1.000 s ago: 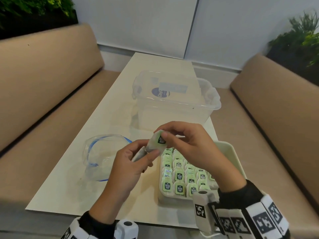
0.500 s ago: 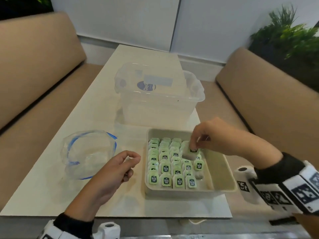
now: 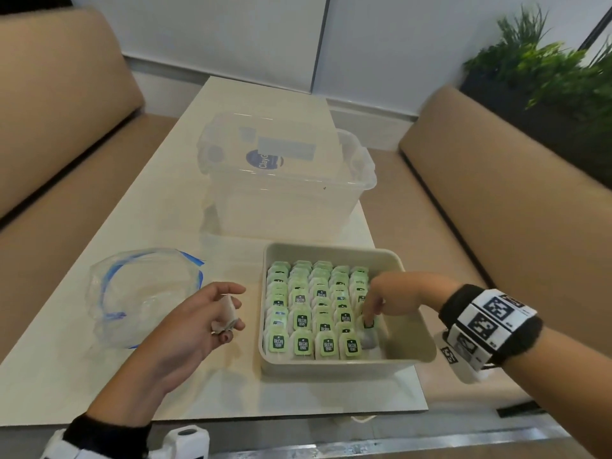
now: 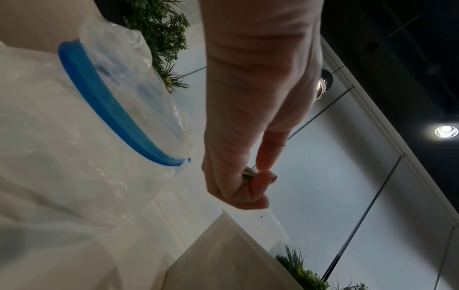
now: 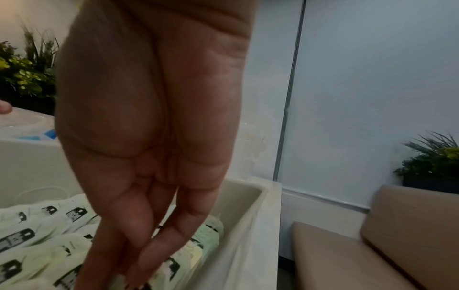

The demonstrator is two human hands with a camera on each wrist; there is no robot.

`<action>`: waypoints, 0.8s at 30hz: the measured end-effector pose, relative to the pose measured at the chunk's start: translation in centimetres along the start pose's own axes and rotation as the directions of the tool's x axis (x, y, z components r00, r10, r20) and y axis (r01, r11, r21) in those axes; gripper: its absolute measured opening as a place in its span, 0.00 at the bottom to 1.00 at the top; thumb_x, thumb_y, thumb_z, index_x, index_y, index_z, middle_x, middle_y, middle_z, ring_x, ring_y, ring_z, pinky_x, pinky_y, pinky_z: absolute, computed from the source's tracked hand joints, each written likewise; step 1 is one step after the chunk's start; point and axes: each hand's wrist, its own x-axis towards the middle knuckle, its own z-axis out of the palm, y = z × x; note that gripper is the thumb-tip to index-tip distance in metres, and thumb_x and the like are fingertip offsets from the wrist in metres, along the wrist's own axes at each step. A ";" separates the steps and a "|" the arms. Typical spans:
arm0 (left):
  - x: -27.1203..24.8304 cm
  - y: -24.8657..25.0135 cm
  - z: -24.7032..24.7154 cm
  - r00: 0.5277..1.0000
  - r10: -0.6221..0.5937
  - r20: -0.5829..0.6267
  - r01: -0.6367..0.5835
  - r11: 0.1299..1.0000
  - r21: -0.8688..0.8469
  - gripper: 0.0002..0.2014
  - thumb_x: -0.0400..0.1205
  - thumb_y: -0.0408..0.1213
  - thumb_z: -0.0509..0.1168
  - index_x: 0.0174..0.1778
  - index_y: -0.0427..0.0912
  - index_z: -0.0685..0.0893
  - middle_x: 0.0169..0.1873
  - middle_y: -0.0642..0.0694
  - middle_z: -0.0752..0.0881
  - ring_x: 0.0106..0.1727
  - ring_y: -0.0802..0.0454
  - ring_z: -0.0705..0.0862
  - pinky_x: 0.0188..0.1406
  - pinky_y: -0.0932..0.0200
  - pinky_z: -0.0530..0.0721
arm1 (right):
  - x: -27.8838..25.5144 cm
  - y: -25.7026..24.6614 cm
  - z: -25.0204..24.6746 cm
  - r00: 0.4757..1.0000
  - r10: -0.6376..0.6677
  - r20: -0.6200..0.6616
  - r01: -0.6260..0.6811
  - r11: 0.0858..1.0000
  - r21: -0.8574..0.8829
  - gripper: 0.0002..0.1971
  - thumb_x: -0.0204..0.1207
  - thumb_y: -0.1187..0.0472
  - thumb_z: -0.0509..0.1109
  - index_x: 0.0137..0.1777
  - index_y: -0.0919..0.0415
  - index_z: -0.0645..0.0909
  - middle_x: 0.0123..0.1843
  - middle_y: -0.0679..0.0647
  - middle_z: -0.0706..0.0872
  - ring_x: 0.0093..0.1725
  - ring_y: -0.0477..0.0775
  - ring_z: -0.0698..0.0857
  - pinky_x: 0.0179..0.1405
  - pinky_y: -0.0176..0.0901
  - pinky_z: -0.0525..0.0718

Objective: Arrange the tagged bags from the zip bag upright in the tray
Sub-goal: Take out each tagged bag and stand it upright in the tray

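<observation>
On the counter, the crumpled zip bag lies far left. Beside it the left hand pinches a spare tagged bag, long axis near upright. Rightward, the tray holds upright rows; the right hand, the nearer one, pinches a tagged bag down into the rightmost column's gap.

Right hand covers the green-tagged tea bag at the right end of the rows in the beige plastic tray; whether fingers pinch or only press it: cannot tell. Left hand half hides a white bag left of the tray; its tag unseen. Far-row tag print too small to read
</observation>
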 end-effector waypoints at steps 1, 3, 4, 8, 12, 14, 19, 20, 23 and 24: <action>0.0 0.0 0.0 1.000 0.004 0.000 -0.004 1.000 0.004 0.18 0.80 0.18 0.50 0.54 0.37 0.82 0.46 0.40 0.76 0.36 0.48 0.82 0.35 0.57 0.75 | 0.2 0.1 0.0 1.000 -0.005 -0.006 0.005 1.000 -0.004 0.22 0.77 0.72 0.57 0.60 0.51 0.86 0.60 0.49 0.86 0.58 0.53 0.83 0.60 0.40 0.79; -0.1 0.0 -0.1 1.000 0.011 0.004 -0.011 1.000 -0.002 0.18 0.81 0.17 0.50 0.54 0.38 0.81 0.48 0.39 0.79 0.40 0.46 0.85 0.37 0.59 0.78 | 0.6 0.3 0.0 1.000 -0.012 -0.002 0.012 0.999 -0.032 0.23 0.76 0.73 0.56 0.61 0.52 0.85 0.61 0.51 0.86 0.59 0.54 0.83 0.62 0.43 0.80; -0.2 0.1 -0.1 1.000 0.015 0.007 -0.015 1.000 -0.012 0.18 0.82 0.18 0.50 0.54 0.39 0.80 0.48 0.39 0.81 0.42 0.46 0.86 0.38 0.59 0.80 | 0.7 0.4 0.0 1.000 -0.010 0.004 0.010 0.999 -0.051 0.24 0.77 0.73 0.56 0.62 0.52 0.85 0.62 0.52 0.85 0.60 0.54 0.82 0.63 0.44 0.80; -0.4 0.3 0.2 0.998 0.040 0.039 -0.037 0.997 -0.069 0.16 0.82 0.18 0.53 0.58 0.38 0.79 0.52 0.35 0.86 0.45 0.45 0.90 0.42 0.59 0.88 | 1.1 0.6 0.1 0.999 0.043 0.007 -0.043 0.995 -0.093 0.25 0.77 0.74 0.55 0.67 0.52 0.81 0.66 0.53 0.82 0.64 0.54 0.80 0.67 0.44 0.77; -0.4 0.9 0.7 0.994 0.063 0.086 -0.049 0.987 -0.152 0.17 0.83 0.19 0.55 0.64 0.37 0.77 0.54 0.34 0.88 0.49 0.41 0.90 0.42 0.60 0.89 | -0.2 -1.6 -1.5 0.914 -0.015 -0.405 0.025 0.999 0.020 0.22 0.77 0.73 0.59 0.62 0.50 0.83 0.62 0.47 0.83 0.59 0.46 0.81 0.63 0.41 0.80; -0.5 1.4 1.3 0.990 0.076 0.115 -0.055 0.983 -0.178 0.17 0.83 0.20 0.55 0.65 0.38 0.77 0.53 0.34 0.89 0.50 0.40 0.90 0.44 0.60 0.89 | -1.3 -4.5 -2.8 0.766 -0.157 -0.623 0.295 0.948 0.124 0.13 0.78 0.65 0.66 0.59 0.50 0.83 0.54 0.44 0.84 0.52 0.40 0.81 0.54 0.36 0.83; -0.6 2.0 2.7 0.973 0.132 0.187 -0.087 0.970 -0.229 0.16 0.84 0.21 0.53 0.63 0.38 0.79 0.50 0.35 0.89 0.45 0.45 0.89 0.43 0.59 0.88 | -2.2 -11.1 -4.2 0.629 -0.330 -0.704 0.569 0.812 0.129 0.21 0.70 0.49 0.77 0.61 0.53 0.80 0.48 0.46 0.83 0.46 0.41 0.79 0.43 0.25 0.77; -0.7 2.1 2.8 0.972 0.136 0.193 -0.083 0.962 -0.259 0.15 0.84 0.23 0.53 0.63 0.36 0.79 0.49 0.35 0.89 0.45 0.44 0.89 0.43 0.57 0.89 | -1.8 -11.5 -4.2 0.616 -0.348 -0.706 0.575 0.811 0.103 0.23 0.68 0.49 0.78 0.62 0.53 0.80 0.47 0.46 0.82 0.44 0.41 0.78 0.43 0.22 0.75; -0.7 2.4 2.5 0.972 0.150 0.183 -0.074 0.928 -0.366 0.16 0.82 0.29 0.55 0.63 0.31 0.80 0.51 0.33 0.86 0.48 0.43 0.87 0.53 0.52 0.88 | -1.0 -11.9 -4.4 0.568 -0.355 -0.743 0.572 0.819 0.046 0.17 0.69 0.55 0.78 0.57 0.57 0.83 0.43 0.44 0.80 0.38 0.36 0.76 0.39 0.21 0.72; -0.7 2.4 2.2 0.973 0.157 0.172 -0.078 0.917 -0.392 0.18 0.80 0.31 0.57 0.63 0.30 0.81 0.51 0.32 0.86 0.46 0.44 0.86 0.53 0.53 0.88 | -1.0 -11.9 -4.5 0.561 -0.342 -0.754 0.572 0.819 0.054 0.14 0.71 0.56 0.77 0.55 0.58 0.84 0.43 0.45 0.82 0.37 0.34 0.77 0.39 0.22 0.73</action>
